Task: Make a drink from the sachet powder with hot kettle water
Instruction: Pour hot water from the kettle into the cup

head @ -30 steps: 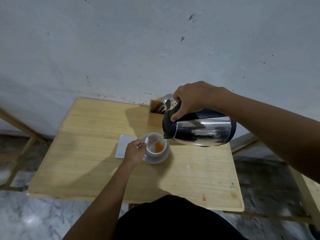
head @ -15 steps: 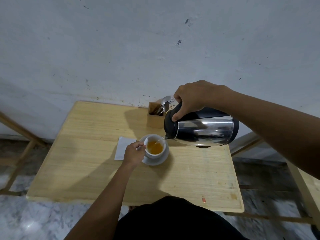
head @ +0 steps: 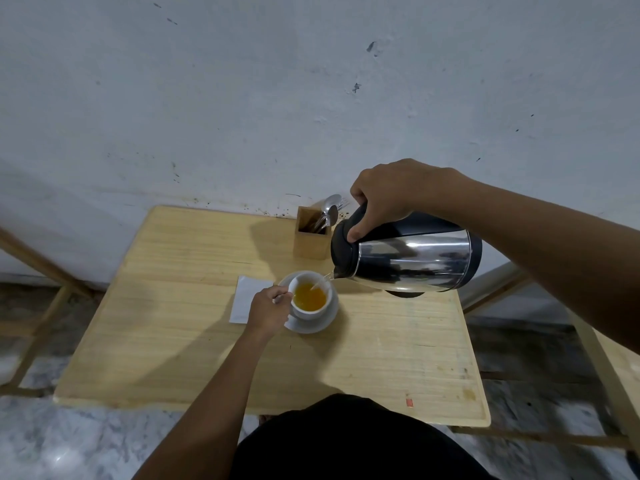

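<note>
A steel kettle (head: 412,259) with a black lid and handle is tipped to the left over the table, gripped at the handle by my right hand (head: 388,197). A thin stream of water runs from its spout into a white cup (head: 309,311) holding orange liquid. The cup stands on a white saucer (head: 323,323). My left hand (head: 268,311) grips the cup's handle from the left. A white sachet (head: 247,297) lies flat just left of the saucer, partly hidden by my left hand.
A wooden holder (head: 310,239) with spoons stands at the back of the wooden table (head: 180,341), close to the kettle's lid. A grey wall rises right behind the table. Wooden frames stand on the marble floor at both sides.
The orange liquid in the cup has risen as water keeps flowing from the kettle. Both hands hold their grips in much the same place.
</note>
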`<action>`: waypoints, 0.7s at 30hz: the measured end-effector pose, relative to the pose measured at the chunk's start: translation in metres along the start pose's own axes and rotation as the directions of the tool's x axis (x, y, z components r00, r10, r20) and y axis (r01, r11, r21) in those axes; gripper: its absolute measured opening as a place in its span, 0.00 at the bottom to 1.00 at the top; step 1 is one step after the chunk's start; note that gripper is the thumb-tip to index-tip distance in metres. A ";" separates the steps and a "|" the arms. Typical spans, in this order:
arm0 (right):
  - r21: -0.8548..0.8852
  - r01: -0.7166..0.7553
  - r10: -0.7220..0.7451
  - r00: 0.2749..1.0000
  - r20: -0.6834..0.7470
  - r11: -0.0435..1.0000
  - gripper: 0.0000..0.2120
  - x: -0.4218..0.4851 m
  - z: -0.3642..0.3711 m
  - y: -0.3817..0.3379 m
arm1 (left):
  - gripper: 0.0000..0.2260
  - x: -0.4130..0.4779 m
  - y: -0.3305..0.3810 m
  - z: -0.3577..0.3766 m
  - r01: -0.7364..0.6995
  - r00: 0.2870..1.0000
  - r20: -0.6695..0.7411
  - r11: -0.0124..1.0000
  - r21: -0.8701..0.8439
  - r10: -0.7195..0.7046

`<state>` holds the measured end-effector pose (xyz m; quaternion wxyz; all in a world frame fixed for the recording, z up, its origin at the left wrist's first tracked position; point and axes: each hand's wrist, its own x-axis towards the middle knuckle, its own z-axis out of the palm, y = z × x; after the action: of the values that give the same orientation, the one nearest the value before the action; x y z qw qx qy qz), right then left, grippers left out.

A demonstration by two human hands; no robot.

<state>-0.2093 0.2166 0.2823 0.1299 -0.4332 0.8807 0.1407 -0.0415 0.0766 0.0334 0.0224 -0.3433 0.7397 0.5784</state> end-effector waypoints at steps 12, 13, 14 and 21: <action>0.021 -0.017 0.017 1.000 0.000 1.000 0.26 -0.002 -0.001 0.002 | 0.11 0.001 -0.001 0.000 -0.006 1.000 -0.006 1.000 0.007 0.006; 0.021 -0.017 0.017 1.000 0.001 1.000 0.26 -0.002 0.000 0.002 | 0.11 0.002 -0.001 0.001 -0.006 1.000 -0.008 1.000 0.009 0.006; 0.023 -0.017 0.017 1.000 0.002 1.000 0.26 -0.002 0.000 0.002 | 0.11 0.002 0.000 0.001 -0.008 1.000 -0.008 1.000 0.011 0.008; 0.020 -0.005 0.005 1.000 0.008 1.000 0.25 -0.002 0.002 0.000 | 0.11 0.001 0.000 0.001 -0.007 1.000 -0.007 1.000 0.015 0.008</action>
<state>-0.2084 0.2188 0.2809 0.1377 -0.4292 0.8826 0.1338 -0.0426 0.0766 0.0325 0.0203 -0.3424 0.7455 0.5715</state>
